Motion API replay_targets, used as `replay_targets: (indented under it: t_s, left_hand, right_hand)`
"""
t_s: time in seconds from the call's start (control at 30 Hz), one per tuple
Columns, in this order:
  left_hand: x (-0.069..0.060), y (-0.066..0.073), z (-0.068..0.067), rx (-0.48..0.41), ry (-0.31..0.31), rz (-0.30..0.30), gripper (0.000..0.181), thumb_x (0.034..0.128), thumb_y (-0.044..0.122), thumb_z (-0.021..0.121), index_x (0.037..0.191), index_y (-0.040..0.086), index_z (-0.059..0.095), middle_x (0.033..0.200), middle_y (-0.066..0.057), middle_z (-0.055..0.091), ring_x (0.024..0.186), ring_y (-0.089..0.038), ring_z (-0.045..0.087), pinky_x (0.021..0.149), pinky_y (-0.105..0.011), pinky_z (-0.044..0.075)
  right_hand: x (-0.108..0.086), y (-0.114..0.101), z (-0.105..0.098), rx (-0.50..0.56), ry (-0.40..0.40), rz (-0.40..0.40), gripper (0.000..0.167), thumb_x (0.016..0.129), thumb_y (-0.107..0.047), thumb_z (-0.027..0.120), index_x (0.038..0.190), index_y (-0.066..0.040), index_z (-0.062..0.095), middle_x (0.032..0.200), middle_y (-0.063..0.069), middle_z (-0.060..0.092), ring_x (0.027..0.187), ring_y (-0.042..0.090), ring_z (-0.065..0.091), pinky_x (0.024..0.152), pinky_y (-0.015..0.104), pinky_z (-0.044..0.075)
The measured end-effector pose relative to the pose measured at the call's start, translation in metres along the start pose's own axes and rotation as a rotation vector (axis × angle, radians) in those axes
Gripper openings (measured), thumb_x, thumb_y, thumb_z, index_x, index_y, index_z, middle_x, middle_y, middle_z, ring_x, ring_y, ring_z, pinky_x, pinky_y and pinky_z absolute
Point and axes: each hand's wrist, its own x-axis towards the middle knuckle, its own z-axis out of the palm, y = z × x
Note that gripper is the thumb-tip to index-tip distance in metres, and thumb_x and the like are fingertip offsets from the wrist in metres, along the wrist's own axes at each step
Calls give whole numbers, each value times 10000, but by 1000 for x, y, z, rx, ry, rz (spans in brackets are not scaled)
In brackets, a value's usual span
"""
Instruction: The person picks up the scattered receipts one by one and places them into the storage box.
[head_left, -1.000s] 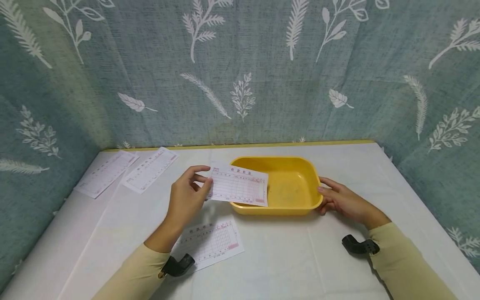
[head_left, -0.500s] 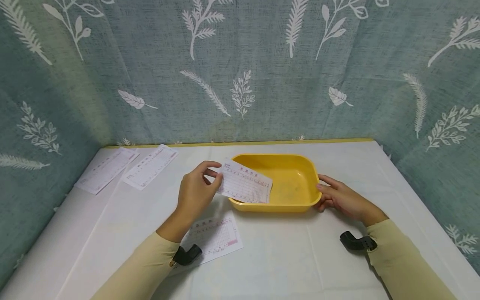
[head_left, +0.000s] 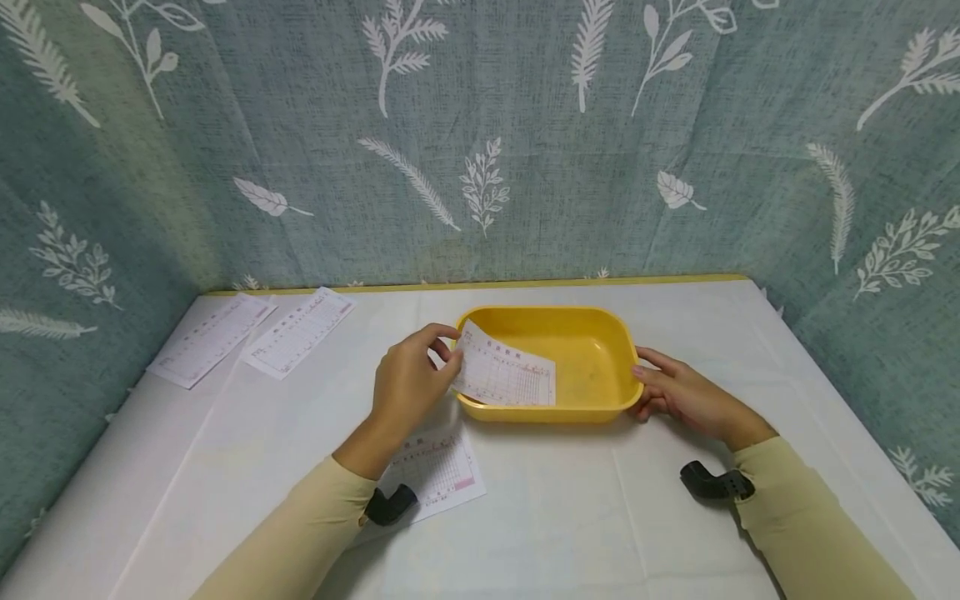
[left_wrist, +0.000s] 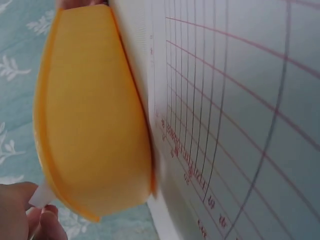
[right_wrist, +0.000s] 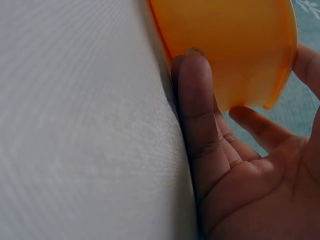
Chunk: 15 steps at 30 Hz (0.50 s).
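Observation:
In the head view my left hand (head_left: 415, 375) pinches the left end of a printed receipt slip (head_left: 506, 371) between thumb and fingers. The slip bends down into a yellow plastic basin (head_left: 592, 367), its right part inside. From the left wrist, a white corner of the slip (left_wrist: 41, 196) shows between the fingertips beside the basin's rim. My right hand (head_left: 686, 396) holds the basin's right end, thumb at the rim and fingers against the outer wall (right_wrist: 240, 50). Below my left forearm a second receipt slip (head_left: 442, 475) lies flat, partly covered by the arm.
Two more receipt slips, one (head_left: 212, 340) at the far left and one (head_left: 300, 333) beside it, lie on the white tablecloth (head_left: 555, 508). A patterned blue-green curtain (head_left: 555, 192) rises behind the table's back edge and along both sides.
My left hand has moved right, carrying the slip further over and down into the basin, where it now curves. The right hand has stayed at the basin's end.

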Motion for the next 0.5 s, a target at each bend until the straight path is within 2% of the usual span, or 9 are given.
replay_targets:
  t_s: [0.5]
  left_hand:
    - [4,4,12,32,-70,1,184,927,234,700,1090,150,725,760,29,658,482,-96,386,431,-232,313]
  right_hand:
    - [-2,-6,1,6,-4,5,688,1085,-310,417,1588,-2,62,911,12,715,805,123,686,763,284,588]
